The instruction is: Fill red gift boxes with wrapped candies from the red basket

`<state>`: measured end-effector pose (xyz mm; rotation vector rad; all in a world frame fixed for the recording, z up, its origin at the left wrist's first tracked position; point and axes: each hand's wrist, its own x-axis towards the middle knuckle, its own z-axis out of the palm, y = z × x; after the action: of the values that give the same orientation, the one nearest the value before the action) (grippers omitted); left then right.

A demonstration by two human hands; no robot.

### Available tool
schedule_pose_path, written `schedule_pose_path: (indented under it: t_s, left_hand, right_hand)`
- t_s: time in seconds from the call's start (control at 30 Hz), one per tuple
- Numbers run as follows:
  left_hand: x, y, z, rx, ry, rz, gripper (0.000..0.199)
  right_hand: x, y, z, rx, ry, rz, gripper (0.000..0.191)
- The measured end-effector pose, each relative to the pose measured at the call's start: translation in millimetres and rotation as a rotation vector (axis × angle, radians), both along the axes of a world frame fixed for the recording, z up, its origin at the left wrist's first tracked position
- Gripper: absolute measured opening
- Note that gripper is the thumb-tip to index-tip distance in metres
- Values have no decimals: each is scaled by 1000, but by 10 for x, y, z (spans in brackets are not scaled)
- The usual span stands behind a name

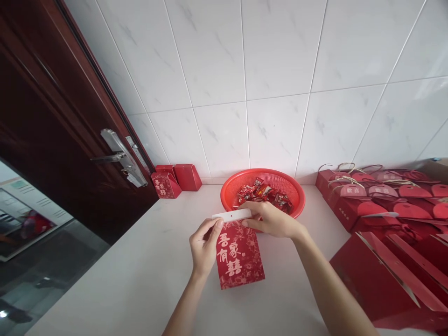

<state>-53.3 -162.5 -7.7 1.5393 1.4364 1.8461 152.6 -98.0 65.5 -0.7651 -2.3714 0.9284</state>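
A red paper gift box (241, 256) with pale lettering and a flower print stands on the white table in front of me. Its top flap (233, 215) shows a white inner side with a small hole in the middle. My left hand (206, 242) pinches the flap's left end between thumb and fingers. At the flap's right end, my right hand (268, 219) grips it the same way, fingers closed. Just behind the box, a red plastic basket (297, 186) holds several wrapped candies (280, 200); my right hand hides part of its front rim.
Small red boxes (187, 177) stand against the tiled wall at the back left. Tied red gift boxes (350, 196) fill the right, with open red boxes (378, 275) nearer me. A dark door (52, 93) with a metal handle (119, 156) is beyond the table's left edge.
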Motion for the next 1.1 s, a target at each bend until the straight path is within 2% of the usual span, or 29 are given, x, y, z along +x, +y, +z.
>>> schedule_pose_path:
  t_s: [0.07,0.2,0.33,0.47,0.67,0.9,1.1]
  left_hand:
    - [-2,7,-24,-17,-38,26,32]
    - [-10,5,-41,-62,-129,70,45]
    - [-26,-5,-11,-105,-142,-87,57]
    - [-13,-3,4,-157,-134,-198,50]
    - [36,-5,-2,-97,-87,-134,35]
    - [60,-13,-34,-53,-59,-96,28]
    - [13,-36,-52,-38,-67,-162,26]
  right_hand:
    - [-17,13,-19,-25,32,24,11]
    - [22,47,-38,-44,84,41,12]
    - [91,66,-22,-32,149,19,19]
    - [153,65,20,-61,174,12,31]
    - [191,82,37,-105,188,112,41]
    - [146,109,-19,-97,50,71,23]
    - [125,69,19,-3,28,82,22]
